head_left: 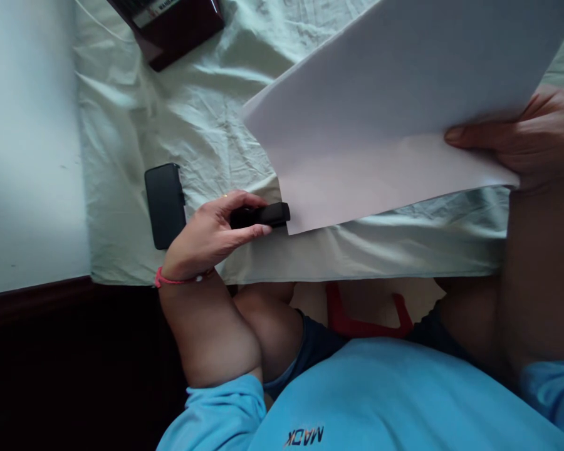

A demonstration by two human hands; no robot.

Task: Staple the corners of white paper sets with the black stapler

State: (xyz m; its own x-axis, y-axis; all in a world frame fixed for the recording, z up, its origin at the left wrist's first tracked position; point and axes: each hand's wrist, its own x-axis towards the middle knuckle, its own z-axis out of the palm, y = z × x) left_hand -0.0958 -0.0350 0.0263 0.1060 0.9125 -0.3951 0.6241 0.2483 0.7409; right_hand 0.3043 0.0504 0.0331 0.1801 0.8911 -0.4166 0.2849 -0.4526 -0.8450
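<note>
Near the cloth-covered worktop's [207,125] front edge, my left hand [200,235] grips a black stapler-like tool [270,215] at the paper's [380,106] corner; my right hand [540,134] pinches its right end. I'd judge the paper light, floppy, easily creased, best held by edges.

Left grip [204,235] holds black stapler [270,215] at corner of papers [380,125].

Phone [162,203] on cloth [211,119], just L of L hand [211,232]. Box [183,37] on cloth too, beyond phone, back L. Stapler [271,215] in L hand, btwn phone & paper [380,106], at paper's near L corner. Paper over cloth, R of box; R hand [543,138] at paper's near R end.
</note>
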